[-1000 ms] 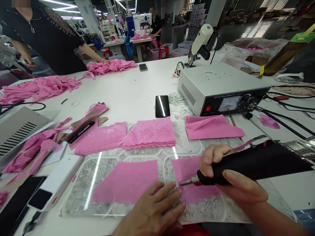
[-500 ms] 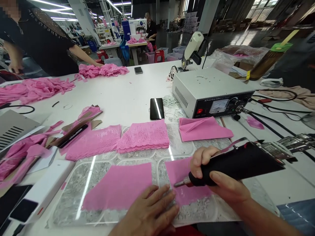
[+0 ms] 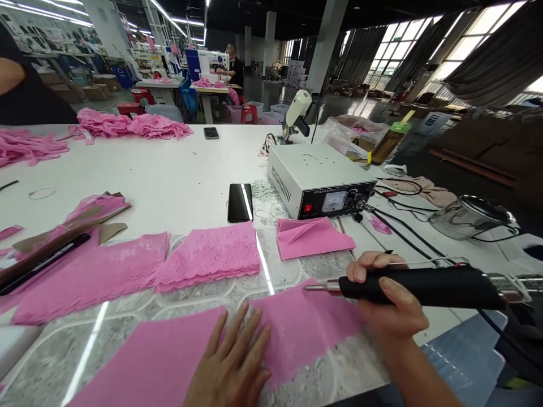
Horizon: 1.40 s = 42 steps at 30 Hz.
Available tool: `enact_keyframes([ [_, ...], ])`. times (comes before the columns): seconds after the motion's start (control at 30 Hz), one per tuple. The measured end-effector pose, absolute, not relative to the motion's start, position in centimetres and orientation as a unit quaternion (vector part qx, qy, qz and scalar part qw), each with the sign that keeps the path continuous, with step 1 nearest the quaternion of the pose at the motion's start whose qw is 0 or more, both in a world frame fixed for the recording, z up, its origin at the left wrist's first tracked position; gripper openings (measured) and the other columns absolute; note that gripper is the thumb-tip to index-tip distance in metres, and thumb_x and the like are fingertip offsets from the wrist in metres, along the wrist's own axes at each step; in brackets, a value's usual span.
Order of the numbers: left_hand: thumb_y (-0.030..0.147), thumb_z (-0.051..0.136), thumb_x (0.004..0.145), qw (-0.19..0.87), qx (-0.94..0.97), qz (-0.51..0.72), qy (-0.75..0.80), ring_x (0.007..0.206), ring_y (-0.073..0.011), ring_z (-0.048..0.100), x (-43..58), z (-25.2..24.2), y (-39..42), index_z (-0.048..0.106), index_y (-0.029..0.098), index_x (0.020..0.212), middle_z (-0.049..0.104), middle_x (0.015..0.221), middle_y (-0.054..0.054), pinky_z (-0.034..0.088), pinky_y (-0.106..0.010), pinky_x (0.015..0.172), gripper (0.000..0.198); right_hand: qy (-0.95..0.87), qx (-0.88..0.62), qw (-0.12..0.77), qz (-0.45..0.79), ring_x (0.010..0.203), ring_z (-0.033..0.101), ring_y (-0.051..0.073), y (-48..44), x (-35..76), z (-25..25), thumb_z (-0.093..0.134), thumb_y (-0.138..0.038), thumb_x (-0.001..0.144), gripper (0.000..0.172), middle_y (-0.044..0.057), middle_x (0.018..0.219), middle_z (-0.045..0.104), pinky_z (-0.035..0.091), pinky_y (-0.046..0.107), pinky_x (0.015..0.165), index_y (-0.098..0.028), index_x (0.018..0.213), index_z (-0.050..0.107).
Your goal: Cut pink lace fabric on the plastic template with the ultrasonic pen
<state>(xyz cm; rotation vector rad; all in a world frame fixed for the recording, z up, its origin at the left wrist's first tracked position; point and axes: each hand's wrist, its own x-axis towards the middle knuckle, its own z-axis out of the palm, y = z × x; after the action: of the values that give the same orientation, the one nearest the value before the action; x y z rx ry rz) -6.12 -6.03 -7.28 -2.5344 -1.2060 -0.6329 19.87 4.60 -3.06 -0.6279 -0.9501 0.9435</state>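
My right hand (image 3: 392, 302) is wrapped round the black handle of a handheld ultrasonic tool (image 3: 449, 285). The tool's pointed metal tip is over the upper part of a smooth pink fabric piece (image 3: 297, 333); whether it touches the cloth I cannot tell. Flat with fingers spread, my left hand (image 3: 233, 356) lies where this piece meets a second smooth pink piece (image 3: 156, 356) on its left. Both pieces lie on a transparent, marbled mat (image 3: 123, 345). Behind them are stacked pink lace pieces (image 3: 216, 251) and a folded pink piece (image 3: 314, 237).
A grey power box (image 3: 318, 164) with a dial stands behind, its cables running right. Near it lie a phone (image 3: 240, 202) and tangled thread (image 3: 265, 192). A glass pot (image 3: 470, 217) is at right, pink heaps (image 3: 131, 121) at back left. A person's dark sleeve shows far left.
My view has swung right and closer. The tool's tip has moved from the piece's lower left side to its upper part. My left hand has spread flatter on the cloth.
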Motion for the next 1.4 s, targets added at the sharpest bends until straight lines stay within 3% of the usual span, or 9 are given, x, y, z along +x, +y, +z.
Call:
enact_keyframes([
  [0.17, 0.027, 0.047, 0.100, 0.154, -0.875, -0.200, -0.413, 0.147, -0.0265, 0.029, -6.3, -7.8, -5.8, 0.059, 0.017, 0.134, 0.056, 0.141, -0.007, 0.007, -0.048, 0.124, 0.037, -0.439, -0.294, 0.733, 0.429, 0.057, 0.055, 0.012, 4.5, 20.0, -3.3, 0.065, -0.024, 0.071, 0.011, 0.001, 0.079, 0.059, 0.049, 0.030, 0.054, -0.021, 0.081, 0.066],
  [0.43, 0.030, 0.046, 0.101, 0.165, -0.878, -0.199, -0.403, 0.147, -0.0260, 0.028, -6.4, -7.9, -5.6, 0.060, 0.017, 0.133, 0.057, 0.140, -0.008, 0.007, -0.049, 0.123, 0.037, -0.382, -0.330, 0.783, 0.363, 0.056, 0.053, 0.012, 5.2, 21.4, -3.4, 0.061, -0.021, 0.064, 0.013, 0.000, 0.074, 0.058, 0.046, 0.030, 0.054, -0.020, 0.076, 0.064],
  [0.8, 0.032, 0.046, 0.100, 0.166, -0.878, -0.201, -0.402, 0.147, -0.0259, 0.029, -6.5, -8.1, -5.6, 0.061, 0.018, 0.132, 0.058, 0.139, -0.008, 0.007, -0.048, 0.123, 0.037, -0.414, -0.343, 0.759, 0.368, 0.059, 0.053, 0.014, 5.2, 20.9, -3.6, 0.061, -0.023, 0.068, 0.011, 0.000, 0.077, 0.056, 0.047, 0.032, 0.058, -0.022, 0.079, 0.063],
  [1.4, 0.032, 0.047, 0.100, 0.157, -0.876, -0.187, -0.417, 0.144, -0.0252, 0.035, -6.4, -7.6, -5.8, 0.058, 0.019, 0.134, 0.056, 0.142, -0.006, 0.009, -0.047, 0.124, 0.038, -0.410, -0.340, 0.767, 0.358, 0.055, 0.054, 0.014, 5.4, 21.1, -3.7, 0.063, -0.022, 0.064, 0.011, 0.001, 0.074, 0.059, 0.048, 0.033, 0.053, -0.021, 0.074, 0.065],
])
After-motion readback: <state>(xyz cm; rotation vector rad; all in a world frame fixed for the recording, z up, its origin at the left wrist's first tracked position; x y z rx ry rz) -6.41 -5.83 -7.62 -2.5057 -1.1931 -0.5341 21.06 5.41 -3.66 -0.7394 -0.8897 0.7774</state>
